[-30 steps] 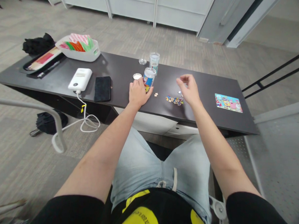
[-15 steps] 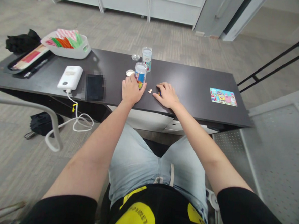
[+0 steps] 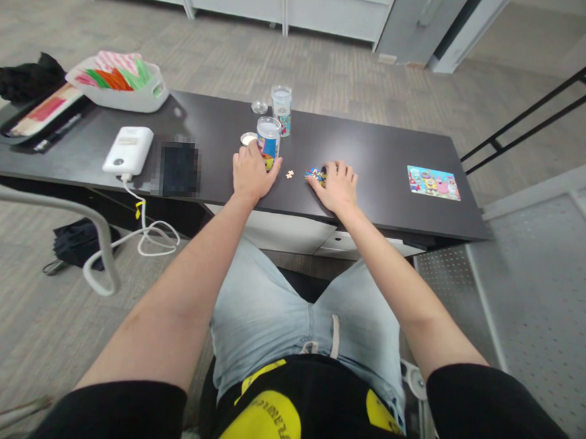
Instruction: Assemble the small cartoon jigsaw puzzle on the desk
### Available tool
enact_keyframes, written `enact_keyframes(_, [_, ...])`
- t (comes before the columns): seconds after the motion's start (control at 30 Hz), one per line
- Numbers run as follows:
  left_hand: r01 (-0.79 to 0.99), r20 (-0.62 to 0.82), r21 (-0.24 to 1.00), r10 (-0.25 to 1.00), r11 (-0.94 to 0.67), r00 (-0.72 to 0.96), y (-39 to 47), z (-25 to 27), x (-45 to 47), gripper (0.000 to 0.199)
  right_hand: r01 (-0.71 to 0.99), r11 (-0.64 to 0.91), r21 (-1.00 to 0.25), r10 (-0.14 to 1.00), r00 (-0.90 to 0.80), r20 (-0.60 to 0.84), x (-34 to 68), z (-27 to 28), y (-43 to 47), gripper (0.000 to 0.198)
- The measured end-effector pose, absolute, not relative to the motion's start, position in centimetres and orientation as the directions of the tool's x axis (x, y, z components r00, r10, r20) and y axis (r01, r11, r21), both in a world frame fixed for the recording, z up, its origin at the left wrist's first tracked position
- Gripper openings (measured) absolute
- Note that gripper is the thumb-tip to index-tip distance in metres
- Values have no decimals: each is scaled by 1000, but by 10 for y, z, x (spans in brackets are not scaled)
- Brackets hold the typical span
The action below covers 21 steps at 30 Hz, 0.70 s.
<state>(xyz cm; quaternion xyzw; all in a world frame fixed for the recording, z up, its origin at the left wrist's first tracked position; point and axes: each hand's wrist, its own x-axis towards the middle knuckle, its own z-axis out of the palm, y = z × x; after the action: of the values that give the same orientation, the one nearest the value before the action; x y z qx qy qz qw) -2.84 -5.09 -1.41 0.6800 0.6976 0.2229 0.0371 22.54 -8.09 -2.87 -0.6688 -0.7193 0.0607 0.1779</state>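
On the dark table, a clear jar with a colourful printed label stands upright. My left hand is wrapped round the near side of its lower part, with the thumb on the right. A single light puzzle piece lies to the right of that hand. Farther right is a small heap of colourful puzzle pieces. Over the right side of this heap rests my right hand, its fingers bent a little and spread, the thumb at the near edge. Some pieces are hidden under the palm.
A second clear jar stands behind the first, with round lids lying to its left. A cartoon picture card lies on the right. Leftward are a white power bank with a cable and a white basket of coloured bundles.
My right hand has shifted slightly right relative to the table, and more of the colourful puzzle pieces now show beside its thumb. The left hand stays at the jar. The view has shifted slightly.
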Motion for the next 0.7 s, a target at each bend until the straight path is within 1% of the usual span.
enact_keyframes(0.03, [934, 252, 357, 965, -28, -68, -50, -15, -28, 79, 939, 108, -327, 985, -57, 161, 226, -29, -81, 71])
enact_keyframes(0.17, [934, 266, 352, 963, -53, -46, -48, -18, -29, 75, 913, 256, -317, 966, -229, 122, 227, -27, -75, 78])
enact_keyframes(0.2, [935, 271, 350, 961, -53, -47, -48, -19, -29, 73, 908, 280, -313, 960, -256, 115, 226, -26, -73, 75])
enact_keyframes(0.27, [939, 277, 340, 959, -45, -54, -48, -20, -29, 72, 898, 311, -310, 950, -290, 114, 226, -25, -70, 63])
enact_keyframes(0.33, [943, 275, 330, 960, -34, -61, -49, -20, -29, 72, 891, 336, -306, 942, -313, 124, 226, -24, -68, 50])
enact_keyframes(0.4, [947, 272, 321, 960, -31, -61, -49, -21, -30, 74, 891, 344, -295, 939, -319, 131, 227, -24, -69, 42])
enact_keyframes(0.57, [939, 307, 340, 950, -53, -58, -45, -26, -32, 71, 905, 341, -253, 939, -317, 133, 225, -22, -71, 38])
enact_keyframes(0.7, [933, 328, 353, 943, -69, -54, -41, -32, -34, 72, 905, 353, -240, 934, -325, 147, 224, -23, -71, 29])
